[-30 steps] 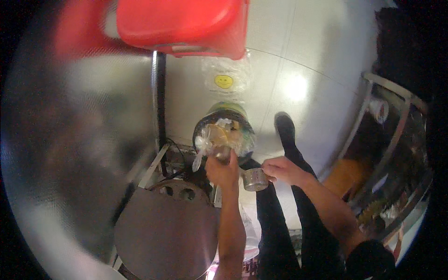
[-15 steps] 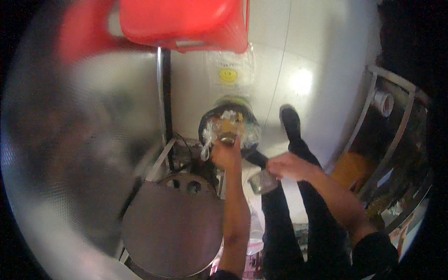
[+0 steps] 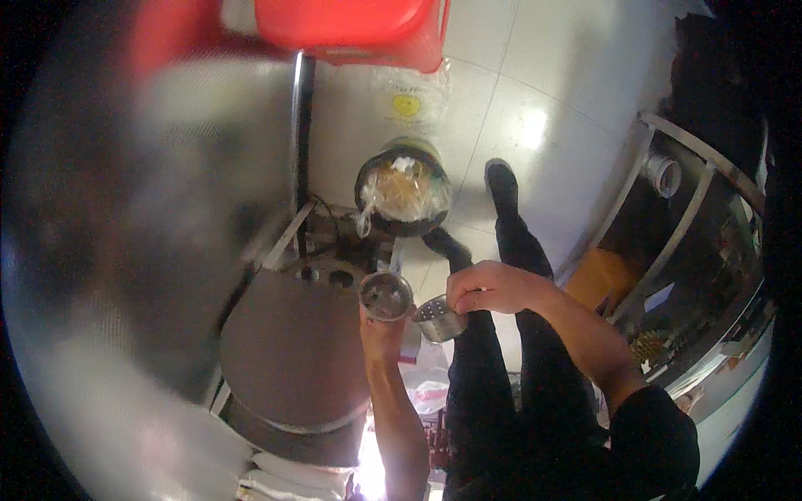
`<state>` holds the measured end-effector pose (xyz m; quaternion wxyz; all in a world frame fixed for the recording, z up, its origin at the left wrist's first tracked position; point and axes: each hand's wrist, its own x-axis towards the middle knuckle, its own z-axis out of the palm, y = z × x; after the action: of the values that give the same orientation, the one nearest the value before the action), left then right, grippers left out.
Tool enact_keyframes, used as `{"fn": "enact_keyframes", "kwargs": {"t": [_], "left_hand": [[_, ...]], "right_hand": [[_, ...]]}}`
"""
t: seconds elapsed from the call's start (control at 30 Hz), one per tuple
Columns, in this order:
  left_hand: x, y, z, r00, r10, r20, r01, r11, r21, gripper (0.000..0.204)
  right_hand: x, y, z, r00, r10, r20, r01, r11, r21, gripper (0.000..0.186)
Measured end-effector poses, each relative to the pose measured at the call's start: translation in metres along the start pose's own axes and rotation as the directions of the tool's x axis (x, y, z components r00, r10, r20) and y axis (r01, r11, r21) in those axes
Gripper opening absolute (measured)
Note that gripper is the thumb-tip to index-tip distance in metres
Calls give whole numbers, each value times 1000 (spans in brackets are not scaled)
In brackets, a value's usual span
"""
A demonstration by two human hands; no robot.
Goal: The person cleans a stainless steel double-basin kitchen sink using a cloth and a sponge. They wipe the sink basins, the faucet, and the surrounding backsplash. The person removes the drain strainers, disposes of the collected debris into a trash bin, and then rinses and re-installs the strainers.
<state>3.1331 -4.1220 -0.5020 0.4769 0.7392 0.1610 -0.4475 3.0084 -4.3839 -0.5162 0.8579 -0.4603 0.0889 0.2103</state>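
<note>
My left hand (image 3: 381, 336) is closed around a round metal cup (image 3: 386, 297). Its open mouth faces up, and its inside is too blurred to make out. My right hand (image 3: 494, 287) grips the rim of a small metal strainer cup (image 3: 440, 321) with holes in it, held tilted just right of the metal cup. The two metal pieces are close together; whether they touch I cannot tell. Beyond my hands, a dark round trash bin (image 3: 368, 219) stands on the floor, filled with crumpled clear plastic and food scraps.
A round grey-brown tabletop (image 3: 292, 351) lies at the left. A red plastic stool (image 3: 351, 29) stands at the far side, by a clear bag with a yellow smiley (image 3: 407, 104). At the right is a metal-framed rack (image 3: 693, 192) with an orange-brown box (image 3: 601, 282).
My left hand has drawn the metal cup back from over the trash bin toward me. My right hand has moved left and slightly up, bringing the strainer cup near the metal cup.
</note>
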Motion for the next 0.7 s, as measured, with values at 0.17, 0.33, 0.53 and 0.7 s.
{"fn": "enact_keyframes", "kwargs": {"t": [0.17, 0.33, 0.53, 0.7], "left_hand": [[-49, 38, 5, 924, 214, 317, 51, 752, -657, 90], [-81, 59, -4, 865, 325, 383, 122, 604, -788, 95], [-122, 61, -21, 876, 398, 273, 59, 472, -880, 90], [-168, 94, -32, 803, 518, 295, -20, 518, -855, 81]], "right_hand": [[-25, -45, 40, 977, -205, 51, 208, 976, -69, 16], [-51, -98, 90, 927, -375, -4, 350, 868, -352, 15], [-88, -143, 184, 801, -599, -29, 309, 453, -836, 17], [-118, -169, 265, 723, -686, -78, 140, 255, -957, 21]]}}
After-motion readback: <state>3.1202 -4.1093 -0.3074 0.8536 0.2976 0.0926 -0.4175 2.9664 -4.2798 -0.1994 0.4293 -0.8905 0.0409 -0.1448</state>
